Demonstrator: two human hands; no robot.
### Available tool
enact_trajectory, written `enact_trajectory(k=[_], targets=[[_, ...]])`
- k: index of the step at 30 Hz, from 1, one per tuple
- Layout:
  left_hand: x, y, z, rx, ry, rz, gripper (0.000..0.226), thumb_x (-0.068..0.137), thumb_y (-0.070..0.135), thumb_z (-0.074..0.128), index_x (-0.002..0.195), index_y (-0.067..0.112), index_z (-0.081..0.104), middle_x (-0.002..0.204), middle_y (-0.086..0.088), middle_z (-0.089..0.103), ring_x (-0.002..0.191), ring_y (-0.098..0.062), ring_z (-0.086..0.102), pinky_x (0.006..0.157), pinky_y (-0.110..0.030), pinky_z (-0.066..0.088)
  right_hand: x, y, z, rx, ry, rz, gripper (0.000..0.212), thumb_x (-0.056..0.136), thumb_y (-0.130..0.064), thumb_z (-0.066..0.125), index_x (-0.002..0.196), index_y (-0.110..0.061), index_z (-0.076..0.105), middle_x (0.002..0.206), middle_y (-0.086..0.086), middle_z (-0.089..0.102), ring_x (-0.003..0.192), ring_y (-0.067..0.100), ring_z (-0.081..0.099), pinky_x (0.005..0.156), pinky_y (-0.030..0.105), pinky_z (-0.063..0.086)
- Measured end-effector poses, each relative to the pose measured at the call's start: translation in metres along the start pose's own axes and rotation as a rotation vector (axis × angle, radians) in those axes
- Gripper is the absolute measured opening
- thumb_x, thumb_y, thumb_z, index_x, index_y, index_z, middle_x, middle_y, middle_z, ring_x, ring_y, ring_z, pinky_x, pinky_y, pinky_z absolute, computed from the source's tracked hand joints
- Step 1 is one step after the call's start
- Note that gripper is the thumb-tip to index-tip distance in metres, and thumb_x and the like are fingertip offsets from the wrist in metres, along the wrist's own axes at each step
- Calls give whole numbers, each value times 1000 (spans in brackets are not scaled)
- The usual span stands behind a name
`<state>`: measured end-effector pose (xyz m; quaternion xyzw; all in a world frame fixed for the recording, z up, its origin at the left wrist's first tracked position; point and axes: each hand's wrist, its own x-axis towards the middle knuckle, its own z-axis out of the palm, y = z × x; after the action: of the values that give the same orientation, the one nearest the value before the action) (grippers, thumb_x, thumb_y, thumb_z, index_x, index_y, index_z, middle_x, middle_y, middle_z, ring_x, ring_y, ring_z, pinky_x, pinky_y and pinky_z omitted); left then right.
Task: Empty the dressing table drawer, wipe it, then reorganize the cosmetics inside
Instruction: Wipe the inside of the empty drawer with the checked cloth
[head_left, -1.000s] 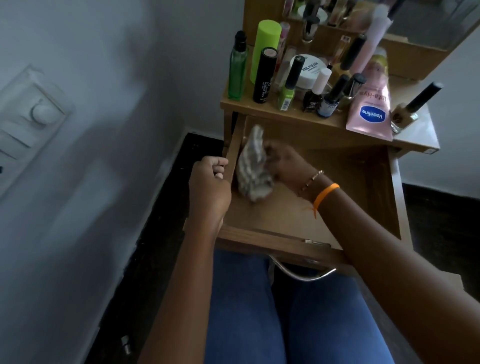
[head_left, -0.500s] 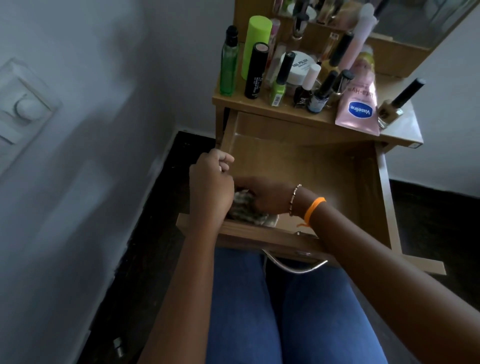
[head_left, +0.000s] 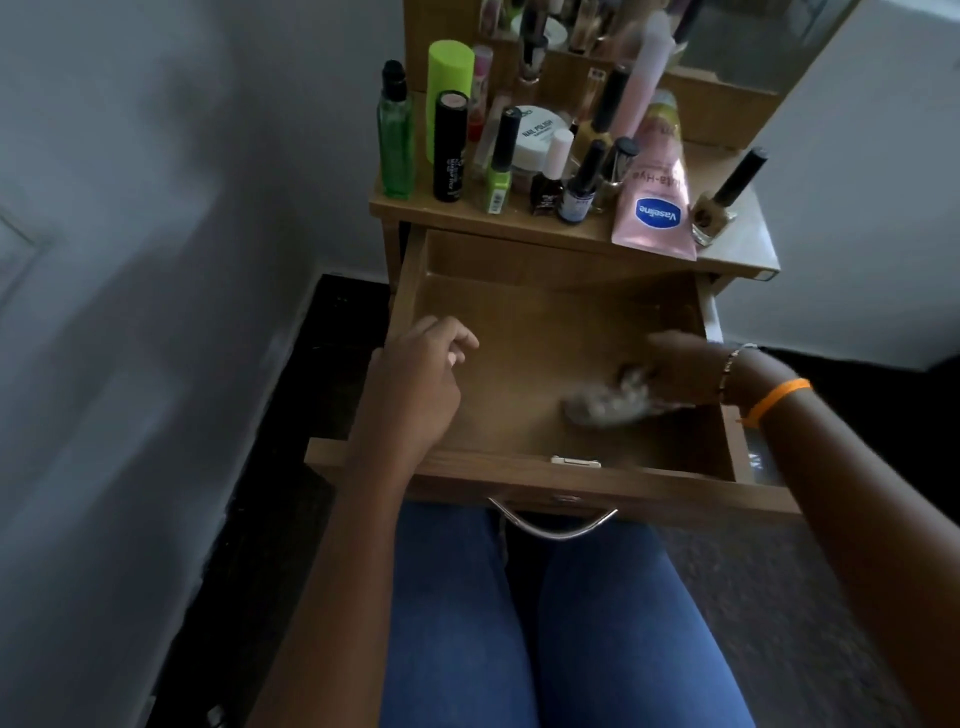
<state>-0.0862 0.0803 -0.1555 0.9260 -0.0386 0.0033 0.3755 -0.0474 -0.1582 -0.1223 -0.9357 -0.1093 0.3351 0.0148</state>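
Note:
The wooden drawer (head_left: 519, 467) is pulled out over my lap, and only a cloth lies in it. My right hand (head_left: 680, 371) holds the crumpled pale cloth (head_left: 608, 402) against the drawer floor at the right side; the cloth is blurred. My left hand (head_left: 415, 387) hovers over the drawer's left wall with fingers loosely curled, holding nothing. Cosmetics crowd the dressing table top (head_left: 426, 210): a green bottle (head_left: 397, 143), a lime-green tube (head_left: 449, 98), a black tube (head_left: 449, 150), a white jar (head_left: 535, 140), several nail polish bottles and a pink Vaseline tube (head_left: 654, 202).
A white wall (head_left: 156, 260) runs close along the left. A mirror (head_left: 753, 36) stands behind the cosmetics. The drawer's metal handle (head_left: 553, 525) hangs above my knees in blue jeans (head_left: 519, 623). Dark floor lies on both sides.
My right hand swept the cloth from the drawer's left wall down to the front and then across to the right side. My left hand let go of the left wall and opened.

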Motion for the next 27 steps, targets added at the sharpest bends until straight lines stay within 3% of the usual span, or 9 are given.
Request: enact_trajectory(k=[3,5,7,9,15,18,21,25,27], targets=[[0,-2,1,-14,-25,-2,30,93,1,43,105,22,60,99,10,56,91,-8,56,80,-27,43,18,15,2,156,349,216,45,89,-7,52,132,-8,42,128,20,52,116,37,51,96,42,42],[0,-4,1,-23,-24,-7,31,93,0,42,104,23,60,97,10,55,89,-7,55,74,-22,41,34,6,9,161,248,302,57,90,-18,52,141,-8,29,141,23,39,128,41,39,105,46,35],[0,-5,0,-28,-26,-12,33,92,0,41,104,23,61,97,10,55,87,-6,54,69,-17,40,50,-18,17,-45,149,231,69,94,-28,47,148,-7,9,153,24,14,140,43,17,114,50,18],[1,-5,0,-35,-26,-8,33,92,0,40,104,22,61,95,10,55,84,-6,53,68,-18,40,62,-47,21,-305,261,57,75,93,-33,45,149,-9,0,155,22,6,141,46,8,114,55,10],[2,-3,-3,-80,15,4,28,91,-1,39,81,20,56,92,5,57,81,-12,55,67,-27,42,82,-124,14,-98,314,-197,63,93,-28,46,148,-19,16,157,12,3,145,36,1,116,49,21],[0,-4,-3,-90,7,9,29,91,0,39,77,21,53,82,9,52,77,-11,54,63,-27,41,79,-89,14,-61,293,-145,65,91,-22,52,146,-30,19,157,4,6,142,33,12,109,45,30],[0,-2,1,-27,-42,25,28,91,0,40,78,21,55,88,8,55,79,-10,54,62,-25,41,65,-40,14,-128,346,-39,57,95,-22,42,146,-34,20,158,0,8,143,29,15,111,40,27],[-2,9,7,66,-100,48,23,93,6,45,84,24,57,95,9,56,83,-8,53,66,-26,40,48,7,15,-245,402,170,46,96,-38,34,140,-25,37,149,7,32,133,34,33,91,42,42],[-4,19,11,89,-158,50,16,95,14,45,90,23,58,98,9,55,84,-10,54,68,-26,42,47,16,7,-438,396,198,40,96,-37,36,128,-19,53,137,7,48,129,33,37,90,39,42]])
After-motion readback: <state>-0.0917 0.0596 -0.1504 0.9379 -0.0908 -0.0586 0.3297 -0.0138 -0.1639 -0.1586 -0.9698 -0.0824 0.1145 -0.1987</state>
